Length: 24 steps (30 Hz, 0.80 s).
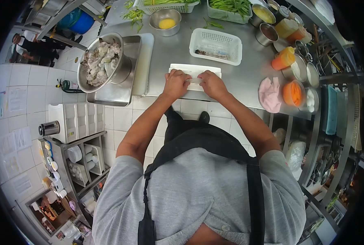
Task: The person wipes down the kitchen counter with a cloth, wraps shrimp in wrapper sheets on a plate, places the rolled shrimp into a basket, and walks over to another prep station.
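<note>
Near the front edge of the steel counter lies a white board [180,67]. Over it, my left hand [176,83] and my right hand [213,85] pinch the two ends of a small pale, translucent piece [195,81], which looks like a peeled shrimp. The fingers of both hands are closed around it and hide its ends. Just beyond the board stands a white perforated basket [237,49] with a few thin, dark-striped shrimp [212,54] in it. To the left, a large steel colander [83,77] holds a heap of grey shrimp [102,61].
A steel tray [136,53] and a pale cutting board [146,61] lie left of my hands. Beyond are a steel bowl [159,17] with yellow contents and baskets of greens [231,8]. On the right are a pink cloth [269,94], an orange bottle [283,59] and several bowls.
</note>
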Each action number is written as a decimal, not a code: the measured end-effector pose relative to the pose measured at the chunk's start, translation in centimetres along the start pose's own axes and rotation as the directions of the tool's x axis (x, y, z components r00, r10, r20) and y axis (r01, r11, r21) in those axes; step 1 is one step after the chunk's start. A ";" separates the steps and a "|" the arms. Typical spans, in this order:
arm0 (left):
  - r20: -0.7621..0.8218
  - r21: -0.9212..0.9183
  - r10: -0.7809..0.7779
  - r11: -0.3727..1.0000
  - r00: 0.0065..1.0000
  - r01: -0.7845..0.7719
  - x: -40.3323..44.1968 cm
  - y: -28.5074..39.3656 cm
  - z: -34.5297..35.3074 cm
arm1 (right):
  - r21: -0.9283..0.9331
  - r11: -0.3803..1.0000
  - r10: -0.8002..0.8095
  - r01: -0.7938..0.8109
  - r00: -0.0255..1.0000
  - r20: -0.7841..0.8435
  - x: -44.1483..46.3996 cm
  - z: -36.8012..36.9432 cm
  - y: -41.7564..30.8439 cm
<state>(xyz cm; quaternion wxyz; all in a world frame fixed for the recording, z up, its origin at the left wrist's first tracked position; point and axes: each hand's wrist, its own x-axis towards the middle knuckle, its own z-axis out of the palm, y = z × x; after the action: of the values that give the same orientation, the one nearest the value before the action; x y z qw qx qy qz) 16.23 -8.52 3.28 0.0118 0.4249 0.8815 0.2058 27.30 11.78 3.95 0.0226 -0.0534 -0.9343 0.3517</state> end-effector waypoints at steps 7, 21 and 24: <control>-0.011 -0.173 0.078 0.982 0.997 -0.079 1.5 1.3 1.5 | 0.049 0.999 0.003 0.004 0.990 -0.139 -0.9 0.9 0.8; 0.039 -0.200 0.210 0.960 0.977 -0.198 3.5 2.1 3.6 | -0.271 0.962 -0.021 0.031 0.999 0.038 0.3 0.5 1.0; 0.066 -0.178 0.199 0.967 0.978 -0.185 3.5 2.0 3.0 | -0.294 0.955 -0.026 0.045 0.997 0.069 0.3 0.4 1.3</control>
<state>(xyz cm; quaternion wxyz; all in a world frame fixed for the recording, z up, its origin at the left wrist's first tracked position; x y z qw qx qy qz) 16.10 -3.72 1.84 0.0650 0.5138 0.8140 0.2630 27.07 12.53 2.78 -0.0092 -0.0281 -0.9775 0.2091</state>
